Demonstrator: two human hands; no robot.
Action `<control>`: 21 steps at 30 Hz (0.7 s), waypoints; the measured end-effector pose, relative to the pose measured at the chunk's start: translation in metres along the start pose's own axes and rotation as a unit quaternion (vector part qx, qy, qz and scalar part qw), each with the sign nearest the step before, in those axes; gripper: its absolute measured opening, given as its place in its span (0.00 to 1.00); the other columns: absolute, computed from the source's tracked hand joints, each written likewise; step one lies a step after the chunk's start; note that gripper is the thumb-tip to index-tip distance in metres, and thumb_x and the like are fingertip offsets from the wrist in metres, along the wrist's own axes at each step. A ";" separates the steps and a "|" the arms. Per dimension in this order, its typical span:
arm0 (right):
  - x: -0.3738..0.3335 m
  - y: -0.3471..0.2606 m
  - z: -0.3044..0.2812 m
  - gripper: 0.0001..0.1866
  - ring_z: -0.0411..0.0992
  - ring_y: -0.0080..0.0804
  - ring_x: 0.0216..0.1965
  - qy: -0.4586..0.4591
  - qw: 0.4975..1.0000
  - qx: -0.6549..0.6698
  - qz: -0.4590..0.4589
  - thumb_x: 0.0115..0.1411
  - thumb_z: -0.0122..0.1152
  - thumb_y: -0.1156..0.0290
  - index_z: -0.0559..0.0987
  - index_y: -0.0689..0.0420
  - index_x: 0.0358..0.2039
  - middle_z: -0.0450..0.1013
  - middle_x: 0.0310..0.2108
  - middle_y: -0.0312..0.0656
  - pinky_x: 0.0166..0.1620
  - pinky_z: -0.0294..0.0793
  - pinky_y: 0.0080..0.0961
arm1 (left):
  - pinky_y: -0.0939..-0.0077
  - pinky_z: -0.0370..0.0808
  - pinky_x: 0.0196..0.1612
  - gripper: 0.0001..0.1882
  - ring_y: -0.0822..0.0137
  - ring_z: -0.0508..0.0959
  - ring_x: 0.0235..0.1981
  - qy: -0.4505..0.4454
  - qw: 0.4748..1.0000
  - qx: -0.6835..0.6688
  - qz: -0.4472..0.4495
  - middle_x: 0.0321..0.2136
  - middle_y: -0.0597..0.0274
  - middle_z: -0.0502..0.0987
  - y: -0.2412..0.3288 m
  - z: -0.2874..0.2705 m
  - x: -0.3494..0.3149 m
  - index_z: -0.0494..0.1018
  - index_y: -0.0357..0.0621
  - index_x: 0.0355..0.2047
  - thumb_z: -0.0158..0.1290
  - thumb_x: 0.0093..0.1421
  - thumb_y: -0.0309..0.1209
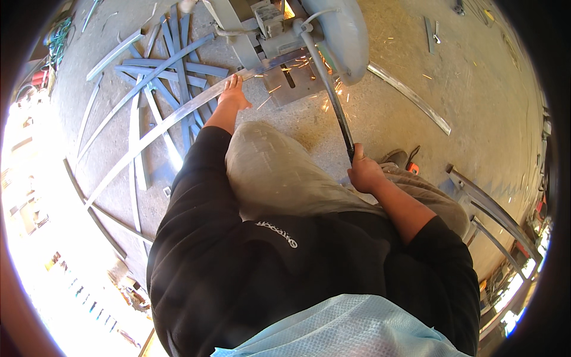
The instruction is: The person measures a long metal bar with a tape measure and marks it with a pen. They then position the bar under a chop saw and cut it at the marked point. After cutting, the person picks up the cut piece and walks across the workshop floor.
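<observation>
Step in hand looks like a cut: the person runs a cut-off saw through a metal bar (176, 116), sparks (328, 101) flying around the saw's base plate (297, 85). Right hand (366, 172) is wrapped round the black grip end of the saw handle (338, 107), thumb along the top. Left hand (234, 93) isn't clenched: fingers extended, laid on the bar just left of the saw, probably steadying it; can't tell how hard it presses.

Bar location: one end in at the saw, the rest reaching out to the lower left over the floor (297, 132). Exact contact with the blade is hidden by the big grey guard (345, 41). Another silver length (410, 98) sticks out right of the guard; can't tell if it's the same bar.

Next move, as a judgement: keep steady downward pressure on the handle till the bar parts, left hand staying clear of the blade and holding the stock from twisting, then lift the handle before shifting the bar. Sparks suggest the cut isn't through; depth not visible. Loose bars (169, 62) lie crisscrossed on the floor, left of the saw.
</observation>
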State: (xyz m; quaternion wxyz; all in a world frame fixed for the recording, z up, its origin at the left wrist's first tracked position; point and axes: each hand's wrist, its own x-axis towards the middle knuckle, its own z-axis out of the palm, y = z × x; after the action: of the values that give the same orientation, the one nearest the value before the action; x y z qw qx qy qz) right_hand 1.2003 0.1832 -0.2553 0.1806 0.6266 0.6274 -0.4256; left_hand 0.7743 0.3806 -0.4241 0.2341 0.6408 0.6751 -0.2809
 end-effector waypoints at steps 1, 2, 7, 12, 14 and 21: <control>0.001 0.001 0.002 0.33 0.78 0.72 0.46 0.006 1.000 0.001 -0.005 0.65 0.61 0.69 0.52 0.59 0.62 0.78 0.42 0.71 0.51 0.76 0.59 | 0.61 0.53 0.79 0.71 0.52 0.41 0.81 -0.001 1.000 -0.001 0.001 0.81 0.61 0.32 0.000 0.000 0.000 0.33 0.50 0.80 0.71 0.52 0.54; 0.001 0.002 0.003 0.34 0.78 0.72 0.45 0.014 1.000 0.000 -0.006 0.65 0.62 0.69 0.51 0.59 0.63 0.78 0.41 0.70 0.51 0.76 0.59 | 0.61 0.53 0.79 0.71 0.52 0.41 0.81 0.001 1.000 0.001 0.002 0.81 0.61 0.32 0.000 0.000 0.000 0.33 0.50 0.80 0.71 0.52 0.54; 0.003 0.006 0.008 0.35 0.78 0.72 0.45 0.020 1.000 -0.015 -0.012 0.65 0.63 0.68 0.50 0.59 0.63 0.79 0.40 0.70 0.50 0.76 0.60 | 0.59 0.51 0.79 0.71 0.50 0.40 0.81 -0.003 1.000 0.011 0.007 0.81 0.59 0.31 0.000 0.001 0.001 0.32 0.48 0.80 0.71 0.52 0.56; 0.004 0.006 0.007 0.35 0.78 0.72 0.44 0.014 1.000 -0.006 -0.008 0.65 0.63 0.69 0.51 0.59 0.63 0.78 0.40 0.70 0.50 0.76 0.60 | 0.59 0.51 0.80 0.71 0.50 0.40 0.81 -0.004 1.000 0.004 0.005 0.81 0.60 0.31 0.000 0.000 0.001 0.32 0.49 0.80 0.71 0.53 0.55; 0.004 0.006 0.007 0.34 0.78 0.72 0.45 0.014 1.000 -0.003 -0.007 0.65 0.63 0.69 0.51 0.59 0.63 0.78 0.40 0.70 0.50 0.76 0.60 | 0.60 0.51 0.79 0.70 0.51 0.40 0.81 -0.005 1.000 0.001 0.002 0.81 0.61 0.31 0.000 -0.001 -0.001 0.32 0.50 0.80 0.71 0.53 0.54; 0.004 0.005 0.007 0.34 0.78 0.72 0.45 0.013 1.000 -0.004 -0.003 0.65 0.63 0.69 0.51 0.58 0.63 0.78 0.40 0.70 0.50 0.76 0.60 | 0.62 0.52 0.79 0.70 0.54 0.40 0.81 -0.004 1.000 0.004 -0.004 0.81 0.63 0.31 0.002 -0.002 -0.001 0.31 0.51 0.80 0.71 0.53 0.53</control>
State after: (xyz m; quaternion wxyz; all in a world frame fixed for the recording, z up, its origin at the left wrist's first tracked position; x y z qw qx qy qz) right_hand 1.2025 0.1798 -0.2638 0.1736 0.6297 0.6331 -0.4154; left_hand 0.7759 0.3807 -0.4223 0.2329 0.6378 0.6756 -0.2872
